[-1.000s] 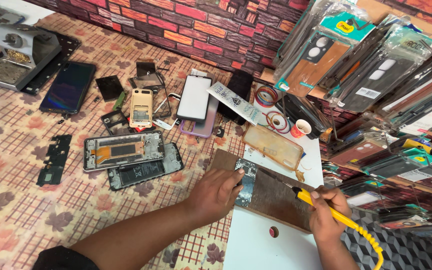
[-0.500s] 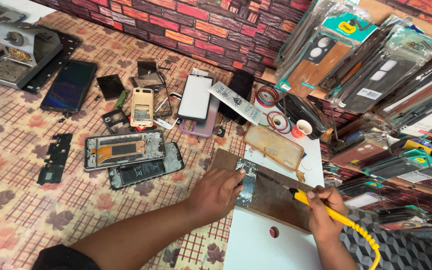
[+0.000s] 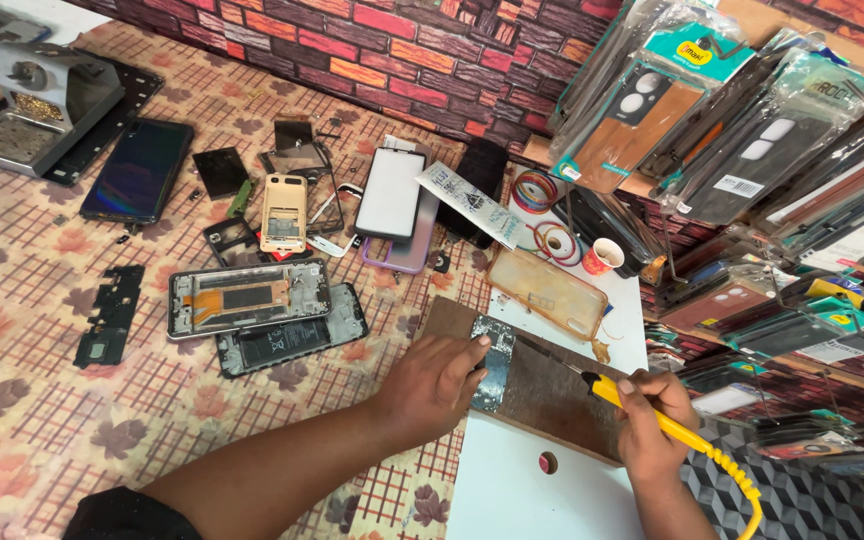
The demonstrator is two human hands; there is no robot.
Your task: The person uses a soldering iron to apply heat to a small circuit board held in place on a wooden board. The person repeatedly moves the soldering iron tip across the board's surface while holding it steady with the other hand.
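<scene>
Foil sheet (image 3: pixel 493 365): thin silvery piece, laid flat on brown board (image 3: pixel 552 395) at the table edge; judged light, flimsy, easily torn, best pinned flat near its left edge.
Brown board: stiff, judged a steady backing.
Left hand (image 3: pixel 432 385): palm down, fingers spread and pressed on the sheet's left side, nothing gripped.
Right hand (image 3: pixel 652 420): fingers closed around yellow craft knife (image 3: pixel 667 425), blade angled toward the sheet.
</scene>
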